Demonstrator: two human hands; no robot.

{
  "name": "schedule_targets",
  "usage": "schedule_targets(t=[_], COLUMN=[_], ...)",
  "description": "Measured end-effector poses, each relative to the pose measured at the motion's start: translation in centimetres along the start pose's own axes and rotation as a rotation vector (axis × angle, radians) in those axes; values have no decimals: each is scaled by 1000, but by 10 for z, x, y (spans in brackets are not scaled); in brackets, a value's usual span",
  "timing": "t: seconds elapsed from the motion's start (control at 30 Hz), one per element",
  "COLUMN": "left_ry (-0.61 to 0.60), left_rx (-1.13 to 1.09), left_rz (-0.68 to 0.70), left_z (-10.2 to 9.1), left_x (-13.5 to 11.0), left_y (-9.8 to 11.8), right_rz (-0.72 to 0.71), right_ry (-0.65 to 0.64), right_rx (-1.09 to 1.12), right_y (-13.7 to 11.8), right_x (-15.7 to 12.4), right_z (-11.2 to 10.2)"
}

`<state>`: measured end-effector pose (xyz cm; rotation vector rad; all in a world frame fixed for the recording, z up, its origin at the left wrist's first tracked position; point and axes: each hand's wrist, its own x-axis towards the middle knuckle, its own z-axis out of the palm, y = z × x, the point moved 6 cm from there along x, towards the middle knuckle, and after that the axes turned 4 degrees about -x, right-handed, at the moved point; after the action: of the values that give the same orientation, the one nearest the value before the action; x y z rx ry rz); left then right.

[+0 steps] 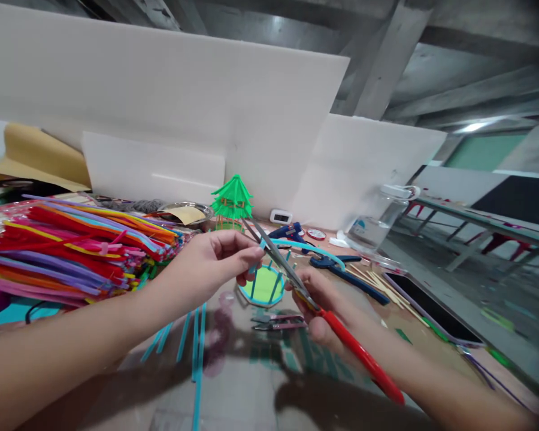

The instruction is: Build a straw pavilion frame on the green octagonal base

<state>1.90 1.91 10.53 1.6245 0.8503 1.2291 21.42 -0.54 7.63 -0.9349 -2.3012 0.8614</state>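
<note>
Grips a blue strip (312,246) in left hand (222,254), fingers pinched, toward one o'clock of a green-based frame (266,286). Holds red-handled scissors (336,327) in right hand (341,302), blades parted at the strip; cannot tell whether cut through. Looks part-built: posts up, no roof. Lists loose blue strips (197,342) unused at eight o'clock, green-roofed model (234,202) at eleven. Appears to contain clear liquid: jug (372,222), two o'clock.
</note>
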Motion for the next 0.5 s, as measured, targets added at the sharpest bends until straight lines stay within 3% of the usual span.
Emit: schedule_targets(t=[0.1,0.27,0.5], left_ry=[-38,-73,-36], left_rx=[-17,-31,-13], left_rz=[-27,-68,-94], left_z=[4,9,10], left_x=[-2,-4,-4], left_y=[-8,-14,-10], right_rz=[20,-48,-28], right_ry=[-39,49,55], right_rx=[81,-22,-78], right_y=[1,3,4], right_x=[-1,-3,-3], right_z=[5,3,3])
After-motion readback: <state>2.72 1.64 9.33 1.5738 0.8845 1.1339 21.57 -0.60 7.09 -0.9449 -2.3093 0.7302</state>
